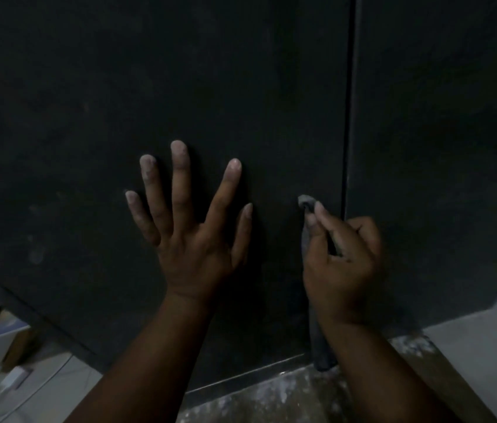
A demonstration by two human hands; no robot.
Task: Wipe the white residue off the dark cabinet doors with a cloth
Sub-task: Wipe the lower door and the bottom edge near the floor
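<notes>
- where the view looks down, two dark matte cabinet doors fill it: the left door (180, 87) and the right door (439, 117), split by one thin vertical gap.
- the left hand (193, 239) lies flat on the left door, its five fingers spread, tips dusted white.
- the right hand (343, 264) pinches one grey cloth (306, 204), rolled to a soft tip against the left door near the gap; its tail hangs down.
- faint pale smudges (35, 251) mark the left door's left part.
- white dust (271, 395) speckles the floor; no writing is readable.

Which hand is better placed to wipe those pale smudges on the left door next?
Right: the right hand already pinches the cloth against the door; the left hand lies flat, fingers spread, holding nothing.
</notes>
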